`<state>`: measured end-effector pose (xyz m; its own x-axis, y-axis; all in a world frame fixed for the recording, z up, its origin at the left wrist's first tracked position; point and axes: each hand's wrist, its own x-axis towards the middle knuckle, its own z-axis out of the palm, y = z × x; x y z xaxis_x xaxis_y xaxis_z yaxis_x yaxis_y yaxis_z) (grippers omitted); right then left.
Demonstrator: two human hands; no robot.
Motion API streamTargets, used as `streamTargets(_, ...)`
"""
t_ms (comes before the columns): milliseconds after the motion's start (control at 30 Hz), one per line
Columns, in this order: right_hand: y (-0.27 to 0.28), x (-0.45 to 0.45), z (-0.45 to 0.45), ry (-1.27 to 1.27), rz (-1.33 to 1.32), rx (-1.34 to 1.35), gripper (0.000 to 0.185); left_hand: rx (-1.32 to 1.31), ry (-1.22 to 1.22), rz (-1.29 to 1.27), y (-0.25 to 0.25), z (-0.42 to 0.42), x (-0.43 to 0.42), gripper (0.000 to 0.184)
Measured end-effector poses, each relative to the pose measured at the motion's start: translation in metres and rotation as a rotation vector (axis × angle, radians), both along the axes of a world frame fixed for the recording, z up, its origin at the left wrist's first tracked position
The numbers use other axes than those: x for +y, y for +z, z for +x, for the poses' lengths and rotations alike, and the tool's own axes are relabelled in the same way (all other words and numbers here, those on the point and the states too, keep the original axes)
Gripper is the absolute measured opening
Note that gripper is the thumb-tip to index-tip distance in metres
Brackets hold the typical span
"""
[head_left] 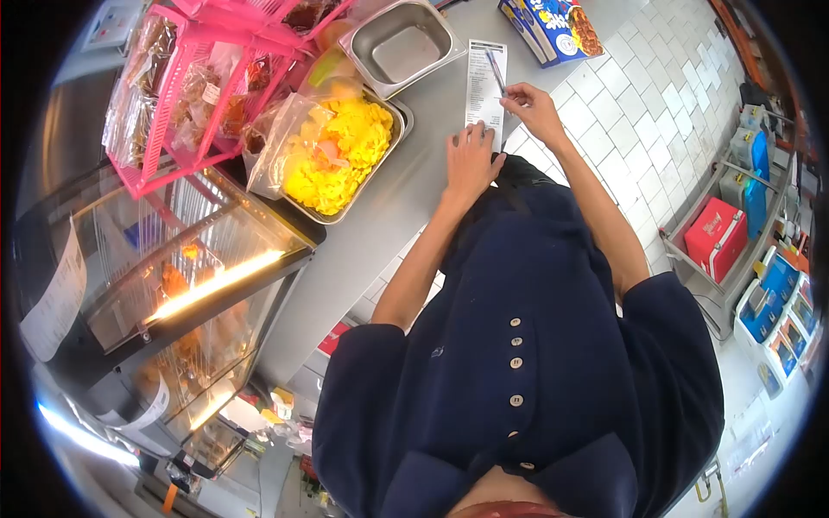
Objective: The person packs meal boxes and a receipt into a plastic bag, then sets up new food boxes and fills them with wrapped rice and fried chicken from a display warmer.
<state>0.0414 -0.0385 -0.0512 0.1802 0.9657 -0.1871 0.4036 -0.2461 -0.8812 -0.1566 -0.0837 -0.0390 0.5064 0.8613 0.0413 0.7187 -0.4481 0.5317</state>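
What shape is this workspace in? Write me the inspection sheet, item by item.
Surface: grey counter, bare beside the paper.
Job's things: printed slip on the counter; pen over it.
Clutter: empty metal pan, tray of yellow food, pink baskets with bagged items, blue boxes.
Hands: left hand on the slip's near end; right hand holds the pen.
Cables: nothing seen on the counter; elsewhere too small to tell.
Surroundings: tiled floor, red box on a trolley, lit display cabinet.
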Motion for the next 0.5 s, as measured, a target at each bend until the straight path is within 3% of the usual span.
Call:
streamTargets(133,-0.012,-0.013,-0.017,0.050,0.039,0.200,0.019,-0.015,-0.049,-0.007,-0.001,-0.009,0.004,0.053)
streamTargets(267,-0.016,-0.014,-0.025,0.222,0.017,0.243,0.018,-0.017,-0.053,0.054,-0.007,-0.011,0.007,0.052)
streamTargets(367,-0.017,-0.003,-0.024,0.140,0.145,0.234,0.018,-0.013,-0.074,0.045,-0.007,-0.014,0.007,0.051)
streamTargets(500,-0.003,0.007,-0.024,0.173,0.118,0.174,0.018,-0.044,-0.071,0.027,-0.013,-0.013,0.010,0.047)
